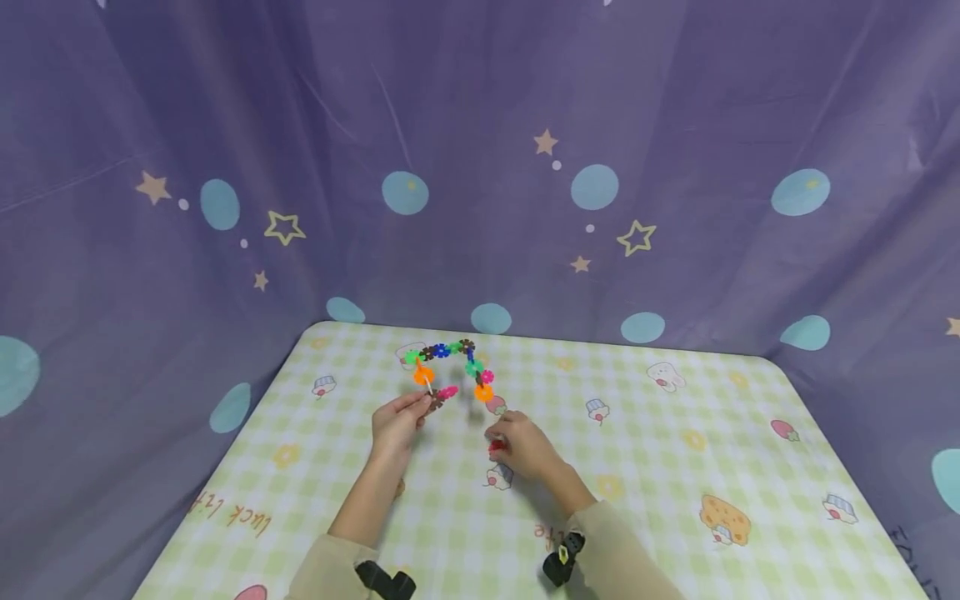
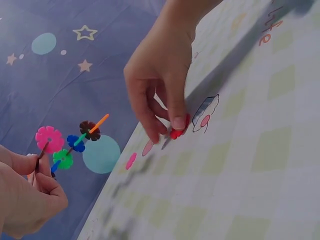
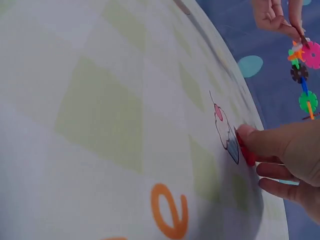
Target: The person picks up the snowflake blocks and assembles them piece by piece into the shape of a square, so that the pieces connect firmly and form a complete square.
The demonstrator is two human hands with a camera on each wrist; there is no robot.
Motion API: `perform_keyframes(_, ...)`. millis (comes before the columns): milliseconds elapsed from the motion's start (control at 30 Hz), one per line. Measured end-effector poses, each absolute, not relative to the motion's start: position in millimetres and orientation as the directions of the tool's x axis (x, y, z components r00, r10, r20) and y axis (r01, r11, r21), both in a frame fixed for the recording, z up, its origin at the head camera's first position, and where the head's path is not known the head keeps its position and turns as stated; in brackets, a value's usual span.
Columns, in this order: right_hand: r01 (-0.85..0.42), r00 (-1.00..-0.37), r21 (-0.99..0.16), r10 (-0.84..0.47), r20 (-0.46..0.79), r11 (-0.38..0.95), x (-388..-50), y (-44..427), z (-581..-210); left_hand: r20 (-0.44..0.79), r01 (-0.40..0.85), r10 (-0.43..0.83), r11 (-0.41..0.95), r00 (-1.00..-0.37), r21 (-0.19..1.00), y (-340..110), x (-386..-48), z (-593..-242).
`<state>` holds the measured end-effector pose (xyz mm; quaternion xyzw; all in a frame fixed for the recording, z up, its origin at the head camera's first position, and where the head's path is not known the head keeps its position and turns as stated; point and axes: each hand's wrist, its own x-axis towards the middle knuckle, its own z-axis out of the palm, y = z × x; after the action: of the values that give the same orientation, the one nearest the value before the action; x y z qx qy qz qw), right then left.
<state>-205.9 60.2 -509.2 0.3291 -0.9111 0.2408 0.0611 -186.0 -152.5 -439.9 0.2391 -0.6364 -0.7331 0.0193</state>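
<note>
My left hand [image 1: 397, 423] pinches one end of a chain of interlocking flower-shaped plastic discs [image 1: 441, 351], held above the table. The chain bends in an arch and carries brown, green, blue, orange and pink discs. A pink disc [image 2: 49, 139] sits close to the left fingertips. To the right, my right hand [image 1: 525, 446] is low over the tablecloth, with a red flower disc [image 3: 245, 148] between thumb and fingers. Another pink disc [image 2: 131, 161] shows near the printed strawberry; whether it joins the chain I cannot tell.
A checked green-and-white tablecloth [image 1: 660, 467] with printed cakes and strawberries covers the table. Behind the table's far edge hangs a purple curtain [image 1: 480, 250] with stars and blue ovals. Dark wrist straps [image 1: 562, 558] sit over both beige sleeves.
</note>
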Motion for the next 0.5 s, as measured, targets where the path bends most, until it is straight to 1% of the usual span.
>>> perform_keyframes(133, -0.61, -0.79, -0.413, -0.557, 0.255, 0.676, -200, 64, -517, -0.312, -0.264, -0.319, -0.186, -0.895, 0.946, -147, -182, -445)
perform_keyframes(267, -0.58, -0.81, -0.475, -0.529, 0.252, 0.662, -194, 67, -517, -0.294, -0.246, -0.309, -0.187, -0.904, 0.951, -144, -181, -448)
perform_keyframes(500, -0.513, -0.847, -0.558, -0.491, 0.205, 0.652, -188, 71, -515, -0.305, -0.267, -0.292, -0.164, -0.906, 0.95, -140, -177, -454)
